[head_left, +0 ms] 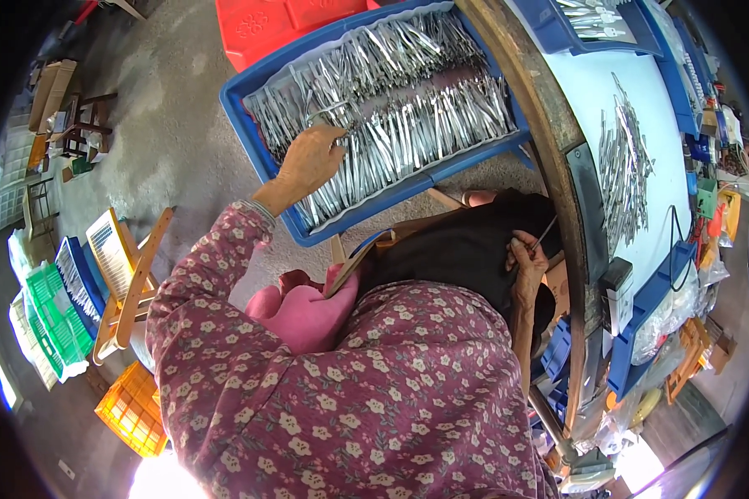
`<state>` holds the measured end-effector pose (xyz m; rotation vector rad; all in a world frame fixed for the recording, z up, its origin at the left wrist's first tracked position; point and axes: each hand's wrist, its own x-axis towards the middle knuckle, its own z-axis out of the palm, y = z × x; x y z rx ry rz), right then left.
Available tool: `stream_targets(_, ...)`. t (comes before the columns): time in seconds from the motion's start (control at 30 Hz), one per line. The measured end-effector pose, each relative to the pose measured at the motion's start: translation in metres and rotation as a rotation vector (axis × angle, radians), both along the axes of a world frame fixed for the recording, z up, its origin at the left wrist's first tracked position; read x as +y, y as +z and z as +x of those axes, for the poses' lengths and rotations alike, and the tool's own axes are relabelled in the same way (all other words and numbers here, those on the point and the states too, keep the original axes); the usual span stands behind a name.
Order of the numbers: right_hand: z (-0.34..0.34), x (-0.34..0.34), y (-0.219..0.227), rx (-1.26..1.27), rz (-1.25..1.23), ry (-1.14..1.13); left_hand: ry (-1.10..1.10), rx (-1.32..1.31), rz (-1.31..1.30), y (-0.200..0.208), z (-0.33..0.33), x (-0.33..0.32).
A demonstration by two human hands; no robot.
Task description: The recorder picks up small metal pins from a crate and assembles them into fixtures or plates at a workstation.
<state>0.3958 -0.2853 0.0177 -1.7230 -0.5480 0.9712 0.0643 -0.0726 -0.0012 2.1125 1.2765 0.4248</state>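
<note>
My left hand (pixel 310 158) reaches out into a blue tray (pixel 250 133) packed with several rows of shiny metal tweezers-like tools (pixel 399 100); its fingers rest among them and close around some of them at the tray's left part. My right hand (pixel 526 258) sits over my dark lap beside the round table's edge and pinches one thin metal tool (pixel 546 233) that points up toward the table. Both arms wear a purple floral sleeve (pixel 225 274).
A round table (pixel 591 91) with a pale blue top holds a loose pile of metal tools (pixel 624 166) and more blue trays (pixel 574 33). A red plastic stool (pixel 266 25) stands behind the tray. Wooden chair (pixel 133 283), green and orange crates (pixel 133 407) lie at left on the concrete floor.
</note>
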Motion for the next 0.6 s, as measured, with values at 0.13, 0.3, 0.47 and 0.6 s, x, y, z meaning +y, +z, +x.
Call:
stream_targets(0.13, 0.000, 0.000, 0.001, 0.007, -0.001, 0.011, 0.014, -0.025, 0.143, -0.002, 0.006, 0.000)
stream_targets(0.3, -0.001, -0.002, 0.001, 0.002, -0.004, 0.010, -0.079, 0.004, 0.119, -0.002, 0.011, -0.004)
stream_targets(0.47, -0.001, -0.001, 0.003, 0.001, -0.017, 0.012, -0.036, -0.093, 0.151, -0.001, -0.002, 0.032)
stream_targets(0.6, -0.001, 0.000, 0.002, 0.011, -0.017, 0.020, -0.276, 0.067, 0.303, -0.010, -0.009, 0.049)
